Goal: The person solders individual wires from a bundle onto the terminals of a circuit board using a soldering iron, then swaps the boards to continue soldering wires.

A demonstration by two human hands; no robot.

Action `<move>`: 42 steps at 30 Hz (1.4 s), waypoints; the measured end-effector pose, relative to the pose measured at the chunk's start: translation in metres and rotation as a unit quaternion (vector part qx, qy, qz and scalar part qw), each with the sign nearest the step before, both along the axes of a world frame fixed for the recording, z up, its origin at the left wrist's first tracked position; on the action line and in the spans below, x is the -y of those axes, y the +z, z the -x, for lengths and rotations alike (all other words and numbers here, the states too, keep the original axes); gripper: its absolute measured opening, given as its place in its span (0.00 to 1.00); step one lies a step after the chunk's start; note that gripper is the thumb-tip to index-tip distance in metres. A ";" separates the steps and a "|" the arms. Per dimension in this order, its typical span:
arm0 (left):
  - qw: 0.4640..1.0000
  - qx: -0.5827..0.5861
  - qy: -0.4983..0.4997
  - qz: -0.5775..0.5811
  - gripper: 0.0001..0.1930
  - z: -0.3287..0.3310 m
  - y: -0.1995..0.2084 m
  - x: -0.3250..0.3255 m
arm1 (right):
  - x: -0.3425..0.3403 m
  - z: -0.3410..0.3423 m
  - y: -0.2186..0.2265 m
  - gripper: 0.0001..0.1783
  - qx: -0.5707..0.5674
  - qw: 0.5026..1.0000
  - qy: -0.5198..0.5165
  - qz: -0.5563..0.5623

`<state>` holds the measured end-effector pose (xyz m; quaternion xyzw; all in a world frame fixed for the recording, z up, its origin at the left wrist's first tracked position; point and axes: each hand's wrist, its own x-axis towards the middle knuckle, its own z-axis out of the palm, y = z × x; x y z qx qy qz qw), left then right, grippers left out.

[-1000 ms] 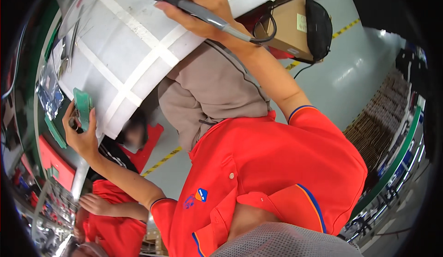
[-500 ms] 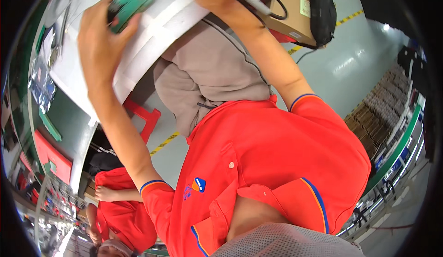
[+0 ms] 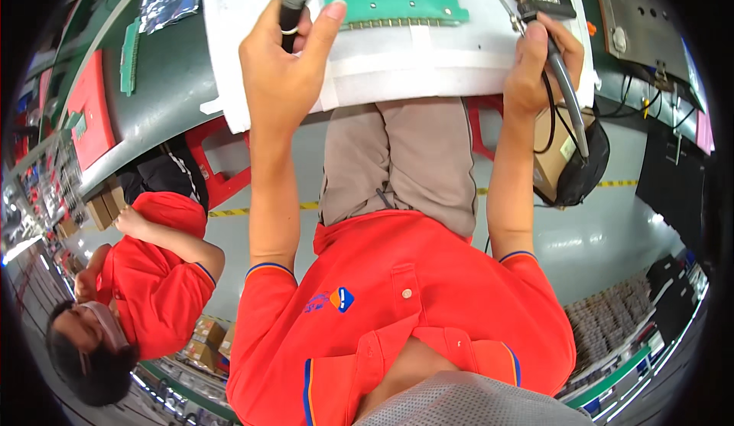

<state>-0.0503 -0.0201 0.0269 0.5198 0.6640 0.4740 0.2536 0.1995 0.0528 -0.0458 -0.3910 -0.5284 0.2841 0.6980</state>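
1. Hands at work over a white padded mat point(image 3: 397, 74) spread on a dark green workbench point(image 3: 164, 82) at the far side of the scene.
2. The left hand point(image 3: 284, 74) is closed around a small black cylinder point(image 3: 290, 19), thumb tip touching the near left corner of a long green circuit board point(image 3: 394, 1).
3. The board lies flat on the mat, far of the person's knees, a row of gold pins along its near edge.
4. The right hand point(image 3: 539, 63) grips a grey corded soldering iron point(image 3: 562, 93), tip pointing far, just right of the board.
5. A cardboard box point(image 3: 552, 151) sits under the bench, near the right forearm.
6. At left, a second person in a red shirt point(image 3: 149, 284) sits apart.
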 end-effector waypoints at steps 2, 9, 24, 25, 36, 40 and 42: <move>0.999 -0.048 0.023 -0.006 0.17 -0.005 0.000 0.001 | 0.006 -0.006 0.014 0.10 0.035 0.999 0.026 0.010; 0.992 -0.121 -0.001 0.038 0.20 -0.005 -0.021 0.012 | 0.033 0.023 0.035 0.14 0.062 0.978 0.132 0.147; 0.990 -0.075 -0.119 -0.021 0.13 -0.033 -0.027 -0.013 | 0.012 0.050 0.039 0.25 0.004 0.968 0.235 0.084; 0.990 -0.073 -0.121 -0.018 0.13 -0.032 -0.030 -0.012 | 0.012 0.050 0.038 0.25 0.004 0.968 0.233 0.088; 0.986 -0.080 -0.132 -0.070 0.09 -0.037 -0.035 -0.013 | 0.011 0.051 0.038 0.33 -0.022 0.949 0.283 0.134; 0.984 -0.082 -0.147 -0.063 0.08 -0.040 -0.031 -0.016 | -0.001 0.060 0.013 0.32 -0.201 0.913 0.354 -0.013; 0.994 -0.040 -0.098 0.003 0.05 -0.048 -0.010 -0.015 | 0.008 0.056 0.030 0.31 -0.107 0.941 0.311 0.079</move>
